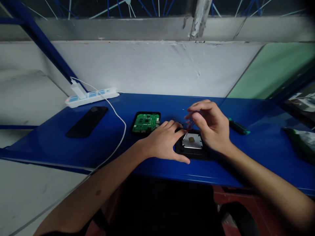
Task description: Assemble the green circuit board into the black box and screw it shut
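Observation:
My right hand (213,127) pinches a small screwdriver (189,127) with a see-through, reddish handle. Its thin shaft slants down to the left edge of a silver metal plate (198,143), which has a brownish square at its middle. That plate lies in a black plastic casing (194,154) near the table's front edge. Against the casing's left side rests my left hand (163,141), palm down, fingers spread, the thumb along the front. Just left of those fingers is a green circuit board (145,123) in another black shell. The screwdriver's tip is too small to make out clearly.
Right of my hand lies a dark green-and-black tool (238,127). A black phone (87,122) and a white power strip (92,97) with a plugged-in charger are on the left. A white cable (124,126) crosses the blue table (118,178). A green packet (301,144) sits far right.

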{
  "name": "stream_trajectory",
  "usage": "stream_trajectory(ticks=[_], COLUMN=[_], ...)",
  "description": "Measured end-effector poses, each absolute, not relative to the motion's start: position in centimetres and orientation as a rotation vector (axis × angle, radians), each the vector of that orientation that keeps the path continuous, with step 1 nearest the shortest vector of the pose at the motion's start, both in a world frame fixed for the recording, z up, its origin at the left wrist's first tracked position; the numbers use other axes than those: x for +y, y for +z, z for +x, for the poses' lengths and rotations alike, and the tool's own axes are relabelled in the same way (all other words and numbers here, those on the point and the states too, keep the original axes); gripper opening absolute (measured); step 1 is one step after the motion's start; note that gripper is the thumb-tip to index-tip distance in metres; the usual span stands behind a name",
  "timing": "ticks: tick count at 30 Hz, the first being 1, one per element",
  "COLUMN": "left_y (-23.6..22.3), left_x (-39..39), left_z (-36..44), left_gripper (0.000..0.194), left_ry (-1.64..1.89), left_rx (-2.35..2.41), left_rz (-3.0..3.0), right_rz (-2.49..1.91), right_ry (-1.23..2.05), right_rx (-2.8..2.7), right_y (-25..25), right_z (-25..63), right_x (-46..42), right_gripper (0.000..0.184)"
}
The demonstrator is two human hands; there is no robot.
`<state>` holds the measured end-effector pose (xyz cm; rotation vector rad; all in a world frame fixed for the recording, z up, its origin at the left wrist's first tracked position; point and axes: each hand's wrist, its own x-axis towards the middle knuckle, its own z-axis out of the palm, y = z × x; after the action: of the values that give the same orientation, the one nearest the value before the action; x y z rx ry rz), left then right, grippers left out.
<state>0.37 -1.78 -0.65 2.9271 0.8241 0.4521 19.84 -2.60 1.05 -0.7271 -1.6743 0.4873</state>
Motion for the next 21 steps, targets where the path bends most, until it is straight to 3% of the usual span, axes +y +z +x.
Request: stream_trajectory(ticks=[6,15,21], left_y=[-0.76,-0.6,-0.59], left_x=[-1.84,-1.88,-1.9], left_z=[0.35,0.32,0.42], left_gripper=[0.093,0.092,0.09], left_ry=[0.44,0.434,0.431], left_rx=[0.833,0.839,0.836], left_rz=[2.95,2.938,2.936], right_rz=[-0.711,-0.718,-0.699], right_ry=[0.386,0.517,0.227], right_rx=[-1.674,-1.674,-1.722], right_y=[1.08,1.2,1.27], right_z=[19.79,19.56,19.77], right_x=[-2.2,-2.99,-2.35], right_gripper=[0.017,0.022,0.014])
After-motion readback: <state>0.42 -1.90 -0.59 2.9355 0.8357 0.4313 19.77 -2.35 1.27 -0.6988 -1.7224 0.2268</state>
